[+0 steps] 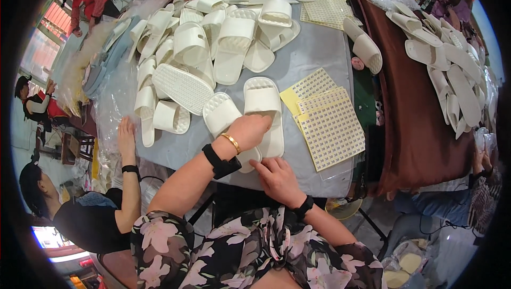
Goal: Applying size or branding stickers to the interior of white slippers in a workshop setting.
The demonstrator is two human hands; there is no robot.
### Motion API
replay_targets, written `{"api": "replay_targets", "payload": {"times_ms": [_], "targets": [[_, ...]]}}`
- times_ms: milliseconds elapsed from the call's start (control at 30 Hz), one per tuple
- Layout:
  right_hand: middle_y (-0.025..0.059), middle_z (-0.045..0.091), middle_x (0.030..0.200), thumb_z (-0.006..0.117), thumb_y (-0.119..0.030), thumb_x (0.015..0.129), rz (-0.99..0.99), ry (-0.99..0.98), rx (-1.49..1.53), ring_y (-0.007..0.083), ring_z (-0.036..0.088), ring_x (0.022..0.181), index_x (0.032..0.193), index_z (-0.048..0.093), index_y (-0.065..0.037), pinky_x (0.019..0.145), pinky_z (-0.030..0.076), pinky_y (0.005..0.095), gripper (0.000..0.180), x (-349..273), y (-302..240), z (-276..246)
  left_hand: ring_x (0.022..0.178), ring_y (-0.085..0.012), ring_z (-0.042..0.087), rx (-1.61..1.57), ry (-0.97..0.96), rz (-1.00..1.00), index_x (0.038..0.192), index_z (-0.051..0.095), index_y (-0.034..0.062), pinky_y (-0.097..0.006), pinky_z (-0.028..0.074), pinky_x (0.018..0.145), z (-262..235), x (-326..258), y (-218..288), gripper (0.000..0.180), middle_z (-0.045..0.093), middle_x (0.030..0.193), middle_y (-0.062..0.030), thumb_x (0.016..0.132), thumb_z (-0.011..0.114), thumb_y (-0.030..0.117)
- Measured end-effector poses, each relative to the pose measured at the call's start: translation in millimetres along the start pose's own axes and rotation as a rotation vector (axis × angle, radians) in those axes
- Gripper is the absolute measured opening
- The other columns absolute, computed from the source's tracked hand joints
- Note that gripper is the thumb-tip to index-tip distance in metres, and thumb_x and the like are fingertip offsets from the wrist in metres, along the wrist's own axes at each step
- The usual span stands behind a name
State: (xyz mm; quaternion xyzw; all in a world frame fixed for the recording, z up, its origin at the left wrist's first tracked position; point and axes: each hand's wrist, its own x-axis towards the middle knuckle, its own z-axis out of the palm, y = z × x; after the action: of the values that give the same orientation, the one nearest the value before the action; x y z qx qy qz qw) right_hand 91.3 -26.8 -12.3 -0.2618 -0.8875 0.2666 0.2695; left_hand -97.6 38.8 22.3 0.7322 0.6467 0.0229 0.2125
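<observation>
Two white slippers lie side by side before me, toes pointing away: the left slipper (pixel 221 110) and the right slipper (pixel 262 97). Over them reaches my left hand (pixel 249 129), closed, its curled fingertips at the insole just below the right slipper's strap. What those fingertips hold, if anything, is hidden. At the heel end, my right hand (pixel 279 180) has its fingers bent and pinched at the heel edge of the left slipper. Sheets of small printed stickers (pixel 332 129) on yellow backing overlap to the right of the pair.
A big heap of white slippers (pixel 197 44) covers the far left of the grey table (pixel 213 145). More sticker sheets (pixel 329 9) lie at the far edge. Further slippers (pixel 444 60) pile on a brown-covered table (pixel 407 145). A co-worker's hand (pixel 126 137) rests by clear plastic (pixel 114 97) at left.
</observation>
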Motion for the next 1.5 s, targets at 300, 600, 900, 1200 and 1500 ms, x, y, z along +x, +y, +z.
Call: {"api": "replay_targets", "payload": {"times_ms": [300, 600, 900, 1200, 1500], "targets": [[0.0074, 0.058, 0.1, 0.064, -0.003, 0.076, -0.006, 0.008, 0.007, 0.0269, 0.056, 0.094, 0.124, 0.06, -0.011, 0.082, 0.046, 0.039, 0.049, 3.8, 0.3, -1.1, 0.072, -0.0347, 0.068, 0.006, 0.191, 0.001, 0.093, 0.058, 0.0043, -0.045, 0.054, 0.06, 3.5, 1.9, 6.0, 0.012, 0.068, 0.079, -0.0159, 0.087, 0.055, 0.014], [0.0073, 0.057, 0.1, 0.061, -0.002, 0.074, -0.017, -0.008, 0.004, 0.0262, 0.055, 0.094, 0.127, 0.058, -0.012, 0.083, 0.045, 0.038, 0.054, 1.6, -0.2, 3.1, 0.08, -0.0324, 0.066, 0.016, 0.31, -0.056, 0.099, 0.062, 0.0073, -0.044, 0.052, 0.066, -3.4, -19.8, 3.6, 0.017, 0.066, 0.087, -0.0138, 0.082, 0.058, 0.012], [0.0096, 0.058, 0.105, 0.064, -0.003, 0.074, -0.002, -0.052, -0.034, 0.0298, 0.055, 0.099, 0.124, 0.058, -0.009, 0.085, 0.045, 0.0409, 0.051, 0.4, -0.9, 0.9, 0.085, -0.0287, 0.06, 0.077, 0.459, 0.131, 0.109, 0.065, 0.0089, -0.04, 0.05, 0.072, 28.1, -42.7, 2.5, 0.032, 0.059, 0.088, -0.0103, 0.078, 0.061, 0.012], [0.0096, 0.058, 0.103, 0.064, -0.003, 0.076, -0.007, -0.029, -0.056, 0.0294, 0.055, 0.096, 0.125, 0.058, -0.01, 0.083, 0.046, 0.0403, 0.05, 2.1, -2.8, 0.7, 0.083, -0.0289, 0.059, 0.107, 0.536, 0.129, 0.114, 0.065, 0.01, -0.04, 0.049, 0.074, 27.2, -45.6, 8.3, 0.036, 0.057, 0.087, -0.0094, 0.078, 0.062, 0.012], [0.0123, 0.057, 0.1, 0.062, 0.0, 0.073, -0.037, -0.042, -0.004, 0.0327, 0.054, 0.096, 0.123, 0.059, -0.009, 0.085, 0.045, 0.0427, 0.051, 2.3, -2.2, 9.3, 0.09, -0.0264, 0.061, -0.047, 0.577, -0.051, 0.094, 0.067, 0.0057, -0.039, 0.051, 0.078, 48.1, -70.8, -18.3, 0.019, 0.065, 0.096, -0.0066, 0.078, 0.061, 0.015]]}}
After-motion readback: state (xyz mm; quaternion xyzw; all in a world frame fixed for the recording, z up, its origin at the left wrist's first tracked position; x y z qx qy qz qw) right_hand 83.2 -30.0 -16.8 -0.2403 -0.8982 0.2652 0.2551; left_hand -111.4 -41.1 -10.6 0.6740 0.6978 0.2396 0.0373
